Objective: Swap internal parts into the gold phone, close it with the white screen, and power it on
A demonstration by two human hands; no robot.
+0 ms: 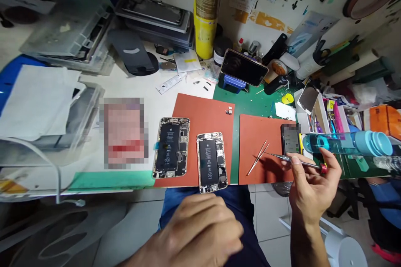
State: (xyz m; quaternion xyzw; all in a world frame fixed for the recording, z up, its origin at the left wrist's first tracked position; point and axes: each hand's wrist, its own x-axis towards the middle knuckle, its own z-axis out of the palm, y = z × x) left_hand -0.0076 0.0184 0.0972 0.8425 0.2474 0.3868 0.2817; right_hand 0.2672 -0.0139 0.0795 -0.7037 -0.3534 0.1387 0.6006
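Observation:
My right hand [313, 183] grips a slim metal precision screwdriver [296, 159] with a red end cap, its tip pointing left above the right brown mat. Below that tip lie metal tweezers [258, 158]. My left hand [200, 229] is above my lap with curled fingers, back of the hand up; whatever it may hold is hidden. Just beyond it, an opened phone [211, 162] with its battery and circuit board exposed lies at the edge of the left brown mat. A second opened phone [171, 148] rests to its left.
Behind the mats, a dark-screened phone [244, 69] leans on a blue stand. A yellow spray can [205, 16] stands at the back. At right lie a lit phone [290, 139] and a blue bottle [347, 143]. Plastic boxes [65, 37] are stacked at left.

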